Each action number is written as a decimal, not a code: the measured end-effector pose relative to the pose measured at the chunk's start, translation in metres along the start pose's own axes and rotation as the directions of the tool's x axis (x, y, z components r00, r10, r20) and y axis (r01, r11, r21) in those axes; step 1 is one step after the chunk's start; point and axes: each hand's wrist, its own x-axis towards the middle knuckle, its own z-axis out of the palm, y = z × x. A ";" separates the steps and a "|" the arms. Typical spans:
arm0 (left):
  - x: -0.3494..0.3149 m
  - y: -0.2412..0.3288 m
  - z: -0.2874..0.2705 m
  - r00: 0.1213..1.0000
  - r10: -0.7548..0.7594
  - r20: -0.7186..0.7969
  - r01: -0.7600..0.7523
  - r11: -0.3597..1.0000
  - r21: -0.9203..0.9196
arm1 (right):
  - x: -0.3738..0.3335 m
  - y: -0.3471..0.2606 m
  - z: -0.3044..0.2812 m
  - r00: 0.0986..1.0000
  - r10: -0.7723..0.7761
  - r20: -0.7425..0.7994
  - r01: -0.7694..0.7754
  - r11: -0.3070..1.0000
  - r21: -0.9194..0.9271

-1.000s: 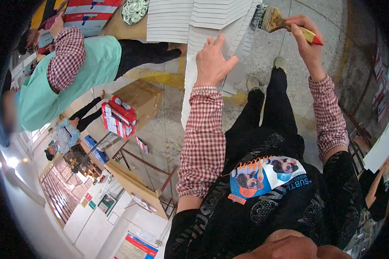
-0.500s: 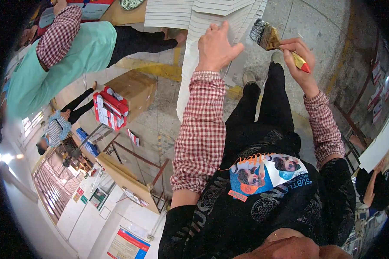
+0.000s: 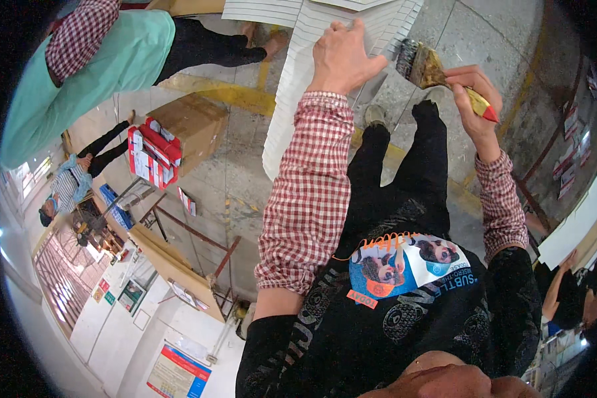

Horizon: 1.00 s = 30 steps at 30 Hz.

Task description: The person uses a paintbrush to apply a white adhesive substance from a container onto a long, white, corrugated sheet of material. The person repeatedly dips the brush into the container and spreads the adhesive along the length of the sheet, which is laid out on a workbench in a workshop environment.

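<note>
Compared with a second ago, the brush (image 3: 426, 65) has dropped from up high and swung in toward the white ribbed panel (image 3: 292, 113), and the left hand (image 3: 341, 56) has slid further up that panel.

Left hand lies flat, palm down, fingers spread on the top part of the panel, so its grip is open, just pressing, with the checked sleeve running straight down from it. Right hand (image 3: 474, 99) has its grip closed around the brush's yellow handle with the red tip, wrist bent, bristles pointing left and sitting just beside the panel's right edge; can't tell if they touch it.

Panel leans long and narrow over the concrete floor (image 3: 484, 40), in front of the black trousers.

Off to the left, a brown cardboard box (image 3: 189, 123) sits on the floor with red-and-white packs (image 3: 149, 156) stacked against its side. Further down-left there's a blue crate (image 3: 116, 205), and a blue, red and white poster (image 3: 178, 379) on the white wall. Another person in a mint apron (image 3: 79, 73) stands top left.
</note>
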 end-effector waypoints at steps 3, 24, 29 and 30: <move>0.001 -0.001 -0.003 0.999 -0.024 0.042 0.022 0.999 0.042 | 0.011 0.002 0.005 0.999 0.001 0.052 -0.001 1.000 0.009; -0.007 -0.027 0.011 0.998 -0.039 -0.049 0.042 0.998 0.050 | 0.053 -0.005 0.000 0.873 -0.027 0.487 -0.017 0.996 0.085; -0.006 -0.030 0.009 0.997 -0.072 0.014 0.071 0.997 0.035 | 0.051 0.008 0.010 0.813 -0.015 0.582 -0.056 0.993 0.104; -0.006 -0.031 0.008 0.997 -0.078 0.018 0.077 0.996 0.032 | 0.050 0.004 0.008 0.818 -0.013 0.575 -0.068 0.991 0.120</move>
